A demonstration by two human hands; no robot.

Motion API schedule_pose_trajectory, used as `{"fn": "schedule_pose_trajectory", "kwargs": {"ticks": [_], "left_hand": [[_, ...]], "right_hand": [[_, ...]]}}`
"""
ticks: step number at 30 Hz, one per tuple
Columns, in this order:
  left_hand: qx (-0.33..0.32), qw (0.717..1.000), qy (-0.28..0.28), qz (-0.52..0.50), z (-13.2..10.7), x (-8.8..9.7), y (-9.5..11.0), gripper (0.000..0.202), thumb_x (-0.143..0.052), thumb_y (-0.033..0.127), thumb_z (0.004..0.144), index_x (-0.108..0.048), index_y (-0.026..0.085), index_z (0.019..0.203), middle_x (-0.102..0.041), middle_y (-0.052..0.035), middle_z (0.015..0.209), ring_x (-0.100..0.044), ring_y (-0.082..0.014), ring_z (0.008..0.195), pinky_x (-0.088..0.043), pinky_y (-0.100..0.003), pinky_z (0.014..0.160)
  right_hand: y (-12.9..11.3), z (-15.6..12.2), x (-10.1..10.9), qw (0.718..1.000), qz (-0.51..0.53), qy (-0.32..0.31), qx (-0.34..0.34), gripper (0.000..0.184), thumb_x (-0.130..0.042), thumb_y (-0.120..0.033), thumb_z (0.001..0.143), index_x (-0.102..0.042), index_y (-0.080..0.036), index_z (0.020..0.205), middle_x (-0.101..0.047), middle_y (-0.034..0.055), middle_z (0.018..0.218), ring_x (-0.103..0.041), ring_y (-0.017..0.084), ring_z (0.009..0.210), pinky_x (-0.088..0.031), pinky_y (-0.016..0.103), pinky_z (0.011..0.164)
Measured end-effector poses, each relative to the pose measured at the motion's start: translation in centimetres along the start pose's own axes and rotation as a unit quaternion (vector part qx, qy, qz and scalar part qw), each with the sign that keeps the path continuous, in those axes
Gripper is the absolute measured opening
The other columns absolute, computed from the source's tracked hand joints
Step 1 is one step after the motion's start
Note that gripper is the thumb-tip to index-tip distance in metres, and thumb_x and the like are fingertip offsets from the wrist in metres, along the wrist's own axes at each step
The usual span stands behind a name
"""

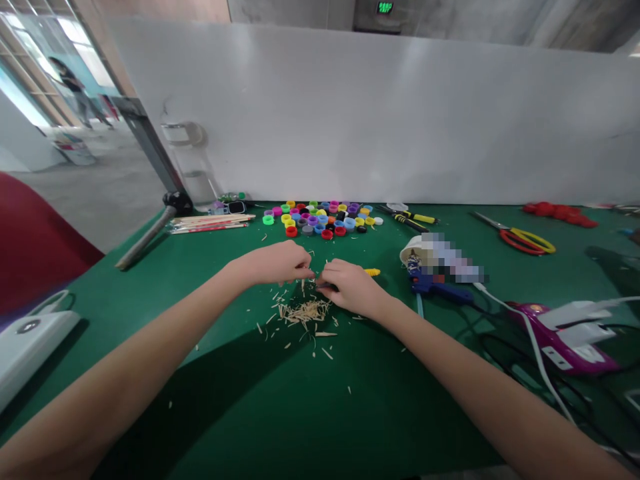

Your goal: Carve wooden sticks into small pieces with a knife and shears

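Observation:
My left hand (pixel 285 261) is bent over a heap of pale wood slivers (pixel 306 312), its thumb and fingers pinched together. A thin wooden piece shows just under those fingertips, but whether they hold it is unclear. Close by on the right, my right hand (pixel 353 288) is closed with its fingertips almost meeting the left ones. A small dark edge shows at its thumb; what it belongs to is hidden in the grip. A ridged yellow piece (pixel 373 272) sticks out behind the right hand, and I cannot tell whether it is held.
Colourful bottle caps (pixel 320 220) are spread along the back. Wooden sticks (pixel 213 222) lie at back left. To the right are pliers (pixel 413 220), scissors (pixel 525 239), a blue glue gun (pixel 440 288) and a purple power strip (pixel 560 340) with cables. A white panel (pixel 350 120) stands behind.

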State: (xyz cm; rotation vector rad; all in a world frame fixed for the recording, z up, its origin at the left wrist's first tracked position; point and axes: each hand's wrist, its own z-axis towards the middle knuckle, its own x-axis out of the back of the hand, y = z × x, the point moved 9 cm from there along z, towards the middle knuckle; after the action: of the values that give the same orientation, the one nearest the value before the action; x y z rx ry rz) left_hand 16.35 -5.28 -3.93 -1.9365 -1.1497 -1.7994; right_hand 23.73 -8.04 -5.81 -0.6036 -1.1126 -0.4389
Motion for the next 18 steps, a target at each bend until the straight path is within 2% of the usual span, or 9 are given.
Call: {"fn": "schedule_pose_trajectory", "kwargs": {"ticks": [7,13,18], "left_hand": [[-0.005,1.000,-0.005,-0.002,0.1,-0.1,0.2,0.033,-0.040,0.040,0.087,-0.047,0.018,0.062,-0.053,0.0005,0.054,-0.052,-0.0094,0.045,-0.036,-0.027,0.048],[-0.005,1.000,0.000,0.011,0.0,0.0,0.9,0.031,-0.042,0.037,0.085,-0.048,0.018,0.062,-0.053,-0.0001,0.055,-0.049,-0.0092,0.045,-0.032,-0.027,0.047],[0.001,0.999,0.017,0.034,0.0,0.2,0.5,0.033,-0.043,0.038,0.085,-0.045,0.018,0.059,-0.049,0.0001,0.053,-0.039,-0.0091,0.045,-0.026,-0.028,0.046]], "right_hand": [[0.9,1.1,-0.3,0.999,0.029,-0.037,-0.018,0.003,-0.060,-0.018,0.079,-0.063,-0.019,0.080,-0.064,0.0025,0.083,-0.055,0.015,0.081,-0.036,0.026,0.065],[1.4,1.8,-0.8,0.996,-0.002,-0.076,-0.041,0.008,-0.062,-0.026,0.079,-0.061,-0.018,0.079,-0.062,0.0039,0.079,-0.052,0.015,0.069,-0.031,0.026,0.057],[1.2,1.4,-0.7,0.998,0.003,-0.056,-0.039,0.007,-0.061,-0.026,0.080,-0.062,-0.019,0.081,-0.062,0.0034,0.082,-0.053,0.015,0.072,-0.032,0.025,0.057]]}}
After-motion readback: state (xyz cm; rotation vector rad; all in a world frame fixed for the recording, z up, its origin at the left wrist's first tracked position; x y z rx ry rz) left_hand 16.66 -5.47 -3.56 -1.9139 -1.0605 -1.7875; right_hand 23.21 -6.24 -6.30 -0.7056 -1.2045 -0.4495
